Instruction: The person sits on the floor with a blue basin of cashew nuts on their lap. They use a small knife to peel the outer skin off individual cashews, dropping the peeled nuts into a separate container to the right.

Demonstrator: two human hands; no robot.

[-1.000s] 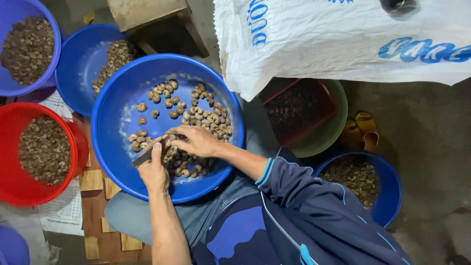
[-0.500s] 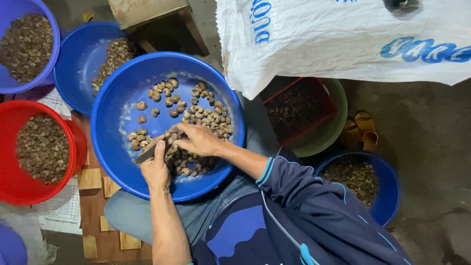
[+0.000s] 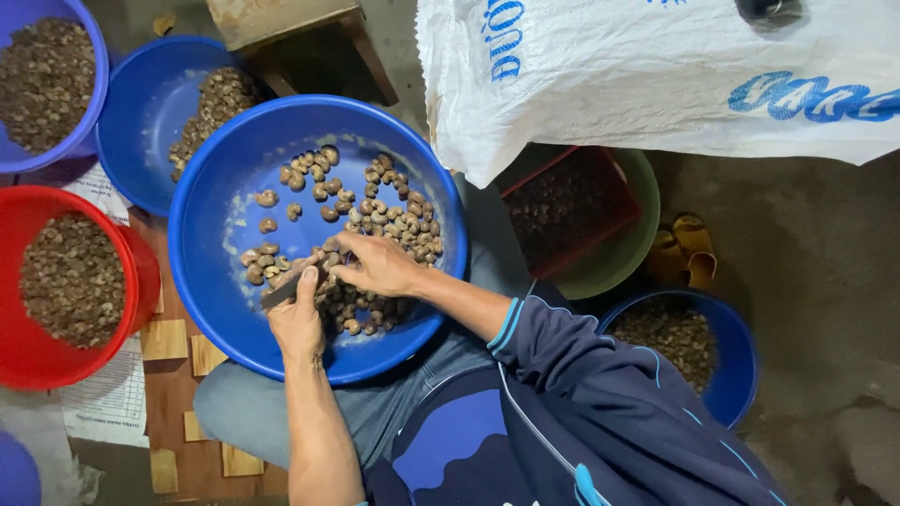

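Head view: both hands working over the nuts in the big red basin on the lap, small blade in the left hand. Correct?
Not quite. In the head view the basin on the lap is blue. The left hand holds the small blade; the right hand is on the nuts.

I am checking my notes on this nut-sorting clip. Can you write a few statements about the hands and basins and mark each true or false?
1. Both hands work over the large blue basin. True.
2. The left hand holds a small knife. True.
3. The right hand rests in the red basin. False: it is over the nuts in the large blue basin.
4. The red basin is empty. False: it holds nuts.
5. A white sack lies beyond the basin. True.
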